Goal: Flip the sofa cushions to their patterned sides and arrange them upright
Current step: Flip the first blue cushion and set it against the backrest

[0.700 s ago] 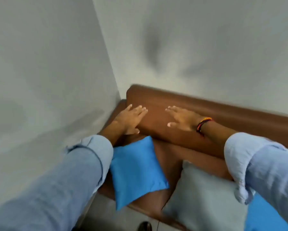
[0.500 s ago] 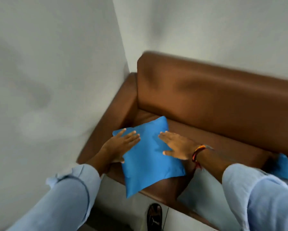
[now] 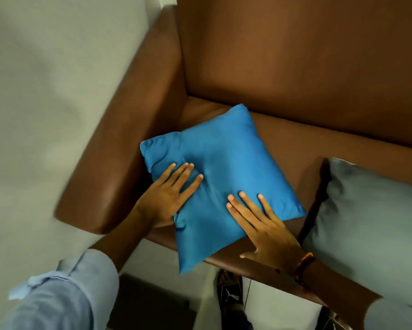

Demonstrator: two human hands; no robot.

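A brown sofa [image 3: 295, 67] fills most of the view, seen from above, with its backrest at the top and its armrest [image 3: 128, 139] running down the left side beside a pale wall [image 3: 45, 79]. The right end of the sofa is cut off by the frame edge.

A plain blue cushion [image 3: 224, 167] lies flat on the seat in the corner near the armrest. It is square, so it has no clear long axis; it sits turned like a diamond, one corner pointing toward the backrest and the opposite corner hanging over the seat's front edge. Only its plain blue face shows; the underside is hidden.

To its right, a grey cushion [image 3: 372, 222] also lies flat on the seat, close beside the blue one but apart from it, with a dark gap between them. Its right and lower parts are cut off.

The left hand [image 3: 169, 196] rests on the blue cushion's left edge, fingers spread flat on top and the thumb hidden under the edge. The right hand [image 3: 264, 229] lies palm down on the cushion's lower right part, fingers spread wide, thumb out over the seat's front edge, not grasping. A beaded bracelet [image 3: 304, 265] circles the right wrist. Both arms wear light blue sleeves [image 3: 64, 289].

Below the seat, a dark shoe [image 3: 228, 294] shows on the floor, partly hidden and blurred.
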